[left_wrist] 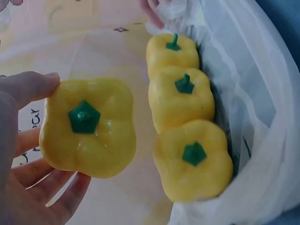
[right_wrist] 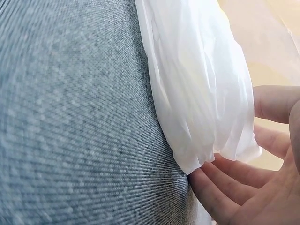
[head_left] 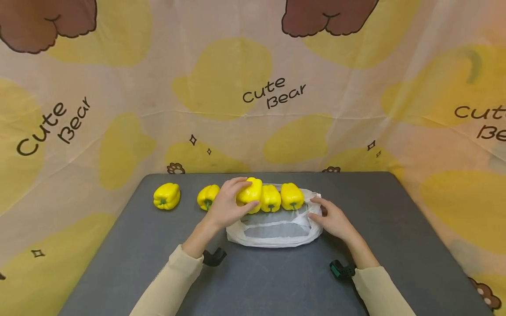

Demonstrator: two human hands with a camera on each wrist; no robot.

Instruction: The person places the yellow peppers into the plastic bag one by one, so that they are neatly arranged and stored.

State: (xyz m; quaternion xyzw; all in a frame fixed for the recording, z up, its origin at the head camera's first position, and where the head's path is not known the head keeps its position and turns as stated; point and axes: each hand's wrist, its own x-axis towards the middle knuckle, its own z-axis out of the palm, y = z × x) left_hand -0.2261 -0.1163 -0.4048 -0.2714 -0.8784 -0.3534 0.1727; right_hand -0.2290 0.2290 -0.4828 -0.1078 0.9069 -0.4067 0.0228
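My left hand (head_left: 229, 199) holds a yellow bell pepper (left_wrist: 89, 126) above the left side of a white plastic bag (head_left: 272, 242), thumb on one side and fingers on the other. Its green stem faces the left wrist camera. Three more yellow bell peppers (left_wrist: 192, 161) sit in a row inside the open bag, along its far side. At the bag's right rim, my right hand (head_left: 334, 219) holds the thin plastic with curled fingers. The bag hides some of those fingertips in the right wrist view.
Left of the bag, a yellow bell pepper (head_left: 166, 196) lies on the grey table (head_left: 269, 281). Another pepper (head_left: 206, 196) is closer, partly behind my left hand. A printed cloth (head_left: 221, 79) hangs behind the table. Black straps (head_left: 215, 257) are at both wrists.
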